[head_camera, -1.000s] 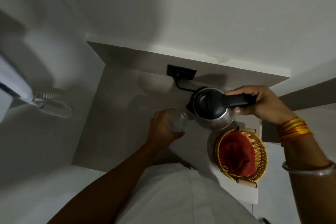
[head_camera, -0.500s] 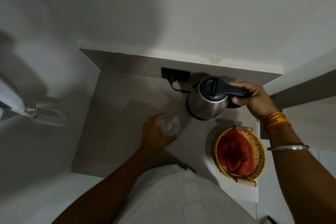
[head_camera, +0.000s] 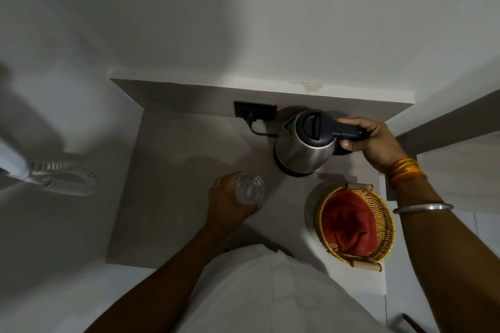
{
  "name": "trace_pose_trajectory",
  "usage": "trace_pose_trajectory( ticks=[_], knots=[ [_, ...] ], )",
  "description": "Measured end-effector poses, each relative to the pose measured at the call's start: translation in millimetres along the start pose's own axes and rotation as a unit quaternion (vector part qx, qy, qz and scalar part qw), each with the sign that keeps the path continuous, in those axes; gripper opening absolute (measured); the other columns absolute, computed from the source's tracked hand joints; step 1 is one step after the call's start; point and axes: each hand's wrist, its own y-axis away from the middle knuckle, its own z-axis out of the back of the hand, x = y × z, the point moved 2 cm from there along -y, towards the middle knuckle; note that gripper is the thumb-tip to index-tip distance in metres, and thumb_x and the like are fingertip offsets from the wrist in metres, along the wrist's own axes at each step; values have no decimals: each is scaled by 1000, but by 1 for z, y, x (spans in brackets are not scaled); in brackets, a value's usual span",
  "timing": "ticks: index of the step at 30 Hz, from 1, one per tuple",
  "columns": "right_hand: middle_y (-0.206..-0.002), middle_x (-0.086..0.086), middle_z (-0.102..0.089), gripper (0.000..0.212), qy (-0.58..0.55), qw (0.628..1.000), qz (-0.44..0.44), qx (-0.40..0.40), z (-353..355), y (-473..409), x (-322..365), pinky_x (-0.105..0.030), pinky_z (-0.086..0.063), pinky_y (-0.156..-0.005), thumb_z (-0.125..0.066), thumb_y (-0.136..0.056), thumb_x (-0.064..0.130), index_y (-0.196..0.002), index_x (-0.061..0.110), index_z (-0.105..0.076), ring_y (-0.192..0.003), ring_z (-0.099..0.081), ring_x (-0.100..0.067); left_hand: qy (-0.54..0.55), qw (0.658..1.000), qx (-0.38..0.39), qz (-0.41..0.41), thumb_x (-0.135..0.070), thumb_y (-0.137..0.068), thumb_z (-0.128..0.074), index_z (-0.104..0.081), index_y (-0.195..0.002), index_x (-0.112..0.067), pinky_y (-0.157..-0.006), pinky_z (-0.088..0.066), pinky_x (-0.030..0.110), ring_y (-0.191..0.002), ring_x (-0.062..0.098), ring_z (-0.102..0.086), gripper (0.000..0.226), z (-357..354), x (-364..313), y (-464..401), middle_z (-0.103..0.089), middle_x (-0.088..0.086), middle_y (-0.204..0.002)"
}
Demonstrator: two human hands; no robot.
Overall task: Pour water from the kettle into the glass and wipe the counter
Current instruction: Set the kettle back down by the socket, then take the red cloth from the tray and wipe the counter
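A steel kettle (head_camera: 303, 150) with a black lid stands upright on its black base at the back right of the grey counter (head_camera: 176, 211). My right hand (head_camera: 374, 143) grips its black handle. A clear glass (head_camera: 249, 189) stands on the counter to the front left of the kettle, and my left hand (head_camera: 227, 204) is wrapped around its left side. A red cloth (head_camera: 349, 222) lies bunched in a wicker basket (head_camera: 387, 230) at the counter's front right.
A black wall socket (head_camera: 255, 110) with the kettle's cord plugged in sits on the back wall. A white wall phone with a coiled cord (head_camera: 62, 178) hangs on the left wall. A wall niche edge (head_camera: 446, 119) is at the right.
The kettle has gone from tilted over the glass to upright on its base at the back right. My left hand and the glass have stayed on the counter.
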Motion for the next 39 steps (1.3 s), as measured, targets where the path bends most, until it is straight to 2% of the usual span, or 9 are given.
trace_pose_trajectory(
  ticks=[13,15,17,21,26,29,31,35,39],
  knots=[
    [-113,-7,-70,60,65,998,-8,-7,-3,12,1,-31,-59,-91,-75,-73,-19,-123,13,-69,-104,-66,-16,-9,1000,-16,-16,-43,-49,-91,-70,-125,-26,-97,-55,48,-116,27,-63,80,-2,-1,0,-72,-6,-123],
    [-121,-9,-63,61,134,990,4,-55,-6,18,-5,-42,-52,-103,-80,-73,-11,-127,13,-67,-112,-59,-20,-7,1000,-20,-21,-41,-48,-92,-71,-122,-25,-95,-57,46,-111,25,-65,79,-3,-2,0,-71,-10,-116],
    [-134,-14,-48,75,200,970,-15,-135,-13,30,-20,-40,-42,-111,-86,-72,-1,-139,18,-58,-121,-45,-20,-3,1000,-17,-16,-42,-46,-92,-71,-122,-26,-96,-56,44,-109,18,-61,80,-4,-3,0,-67,-14,-114],
    [-146,-16,-30,72,147,922,-133,-332,-43,75,-45,-41,-38,-112,-86,-75,8,-135,19,-49,-133,-37,-33,-1,1000,-8,-7,-53,-48,-95,-68,-126,-34,-97,-56,47,-116,16,-61,85,-8,4,0,-70,-13,-123],
    [-132,-19,-47,54,379,863,-217,-253,-85,133,-91,-63,-38,-104,-75,-83,33,-124,9,-50,-124,-44,-45,-4,1000,-5,-19,-47,-50,-99,-70,-120,-39,-92,-59,43,-110,13,-65,77,-8,4,2,-73,-15,-117],
    [-130,-23,-49,58,492,807,-266,-191,-96,151,-110,-65,-43,-95,-69,-86,43,-127,9,-48,-119,-45,-50,-8,1000,3,-25,-47,-49,-98,-70,-122,-36,-94,-60,45,-112,15,-65,79,-8,5,3,-73,-14,-119],
    [-137,-22,-47,57,485,815,-279,-153,-93,154,-115,-64,-47,-94,-66,-90,42,-134,11,-46,-123,-45,-50,-4,999,3,-34,-44,-49,-100,-71,-122,-35,-93,-60,47,-113,17,-65,79,-6,2,4,-73,-14,-120],
    [-130,-19,-58,44,424,868,-200,-162,-79,148,-100,-53,-55,-87,-69,-90,19,-132,10,-58,-115,-55,-45,-7,999,6,-41,-40,-50,-102,-70,-120,-38,-93,-60,44,-113,13,-63,77,-2,2,4,-71,-19,-118],
    [-111,-15,-64,32,410,871,-46,-266,-89,148,-62,-34,-50,-78,-74,-88,21,-116,7,-66,-97,-60,-32,-6,999,-7,-38,-38,-52,-105,-71,-124,-27,-94,-54,36,-110,10,-60,80,6,8,3,-69,-15,-120]
  ],
)
